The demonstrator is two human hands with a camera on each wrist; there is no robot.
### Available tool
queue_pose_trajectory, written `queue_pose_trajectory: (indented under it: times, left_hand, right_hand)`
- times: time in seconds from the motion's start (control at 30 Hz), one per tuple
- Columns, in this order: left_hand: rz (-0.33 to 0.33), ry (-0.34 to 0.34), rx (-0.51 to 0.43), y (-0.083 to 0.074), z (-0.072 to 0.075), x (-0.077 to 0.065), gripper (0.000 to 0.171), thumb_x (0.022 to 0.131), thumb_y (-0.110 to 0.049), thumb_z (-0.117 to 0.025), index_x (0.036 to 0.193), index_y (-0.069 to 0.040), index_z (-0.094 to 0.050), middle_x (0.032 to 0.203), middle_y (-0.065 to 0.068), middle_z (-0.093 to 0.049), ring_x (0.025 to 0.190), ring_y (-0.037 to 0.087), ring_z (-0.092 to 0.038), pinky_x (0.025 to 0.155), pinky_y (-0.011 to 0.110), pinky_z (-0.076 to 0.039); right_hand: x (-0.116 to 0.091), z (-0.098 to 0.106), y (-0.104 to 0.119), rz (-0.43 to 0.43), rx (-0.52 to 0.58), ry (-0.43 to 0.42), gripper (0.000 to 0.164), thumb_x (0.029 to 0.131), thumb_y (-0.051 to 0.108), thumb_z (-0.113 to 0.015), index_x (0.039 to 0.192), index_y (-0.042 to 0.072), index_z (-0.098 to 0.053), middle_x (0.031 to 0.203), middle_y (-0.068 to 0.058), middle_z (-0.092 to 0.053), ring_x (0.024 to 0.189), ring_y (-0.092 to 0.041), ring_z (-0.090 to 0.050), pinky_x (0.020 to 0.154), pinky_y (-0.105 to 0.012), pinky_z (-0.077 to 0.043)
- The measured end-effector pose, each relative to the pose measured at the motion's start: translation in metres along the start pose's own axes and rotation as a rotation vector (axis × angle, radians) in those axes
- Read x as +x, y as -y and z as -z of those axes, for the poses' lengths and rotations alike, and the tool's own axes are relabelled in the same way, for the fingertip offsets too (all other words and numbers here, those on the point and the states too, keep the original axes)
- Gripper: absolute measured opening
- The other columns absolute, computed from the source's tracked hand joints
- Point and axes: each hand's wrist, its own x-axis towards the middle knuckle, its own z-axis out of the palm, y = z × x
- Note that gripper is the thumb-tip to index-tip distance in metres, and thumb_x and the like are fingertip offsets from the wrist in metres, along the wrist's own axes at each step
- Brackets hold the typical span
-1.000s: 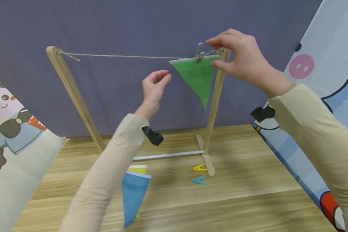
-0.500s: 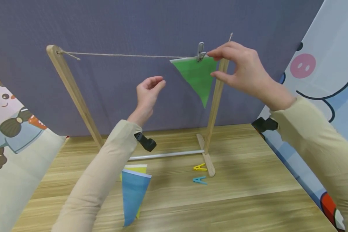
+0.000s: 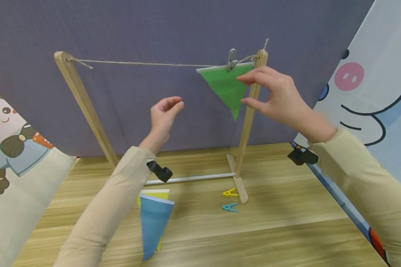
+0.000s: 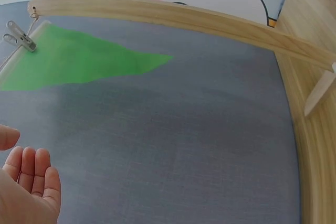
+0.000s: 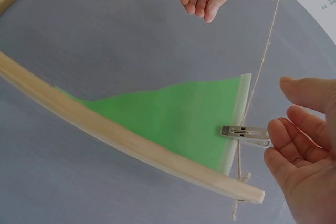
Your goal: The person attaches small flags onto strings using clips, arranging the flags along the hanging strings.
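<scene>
A green triangular pennant (image 3: 225,83) hangs from a string (image 3: 147,63), held by a grey clothespin (image 3: 232,59) near the right wooden post (image 3: 247,126). My right hand (image 3: 277,92) is in front of that post, thumb and fingers apart with nothing between them. In the right wrist view, the clothespin (image 5: 244,132) overlaps the fingertips of this hand. My left hand (image 3: 163,118) hovers below the string, left of the pennant, fingers loosely bent and holding nothing. The left wrist view shows the left hand's bare palm (image 4: 31,192), apart from the pennant (image 4: 89,61).
On the wooden table (image 3: 287,215) lie a blue pennant (image 3: 155,222) over a yellow pennant (image 3: 157,193), plus a yellow clothespin (image 3: 230,192) and a blue clothespin (image 3: 230,207). A white rod (image 3: 194,178) runs low between the posts. A grey panel (image 3: 153,29) stands behind.
My right hand has come down from the string beside the clothespin, its fingers staying apart. The left hand has drawn down and to the left. The green pennant hangs in the same place.
</scene>
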Motion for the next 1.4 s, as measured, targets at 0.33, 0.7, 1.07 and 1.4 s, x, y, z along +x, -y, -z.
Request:
queue_pose_trajectory:
  times: [0.33, 0.7, 1.07, 1.4]
  left_hand:
    - [0.038, -0.008, -0.022, 0.010, 0.015, -0.009, 0.016, 0.086, -0.002, -0.065, 0.101, 0.005, -0.065, 0.081, -0.005, -0.065, 0.079, 0.008, -0.062, 0.083, 0.025, -0.049]
    - [0.101, -0.029, -0.057, 0.024, 0.035, -0.022, 0.009, 0.086, 0.000, -0.065, 0.092, -0.006, -0.066, 0.082, 0.000, -0.066, 0.079, 0.010, -0.063, 0.080, 0.023, -0.050]
    - [0.137, -0.041, -0.041, 0.036, 0.056, -0.040, 0.011, 0.085, 0.001, -0.066, 0.089, -0.009, -0.066, 0.085, 0.004, -0.068, 0.076, 0.008, -0.064, 0.078, 0.021, -0.050]
    - [0.178, -0.038, -0.038, 0.048, 0.073, -0.053, 0.018, 0.087, 0.003, -0.063, 0.103, 0.010, -0.060, 0.079, -0.006, -0.066, 0.075, 0.008, -0.064, 0.079, 0.020, -0.050]
  right_hand:
    - [-0.019, -0.011, 0.000, 0.001, 0.030, -0.014, 0.042, 0.072, -0.004, -0.078, 0.111, -0.005, -0.063, 0.104, -0.016, -0.063, 0.094, -0.026, -0.059, 0.085, -0.027, -0.045]
    - [-0.042, -0.027, -0.001, -0.002, 0.090, -0.030, 0.044, 0.069, -0.007, -0.079, 0.110, -0.006, -0.063, 0.104, -0.016, -0.063, 0.094, -0.026, -0.059, 0.086, -0.024, -0.044]
    - [-0.068, -0.040, 0.004, -0.045, 0.121, -0.030, 0.049, 0.065, -0.009, -0.081, 0.111, -0.004, -0.064, 0.108, -0.015, -0.063, 0.094, -0.025, -0.061, 0.088, -0.023, -0.045]
    - [-0.092, -0.054, 0.003, -0.136, 0.145, -0.004, 0.048, 0.068, -0.008, -0.079, 0.112, 0.001, -0.064, 0.110, -0.010, -0.063, 0.099, -0.024, -0.061, 0.084, -0.029, -0.049]
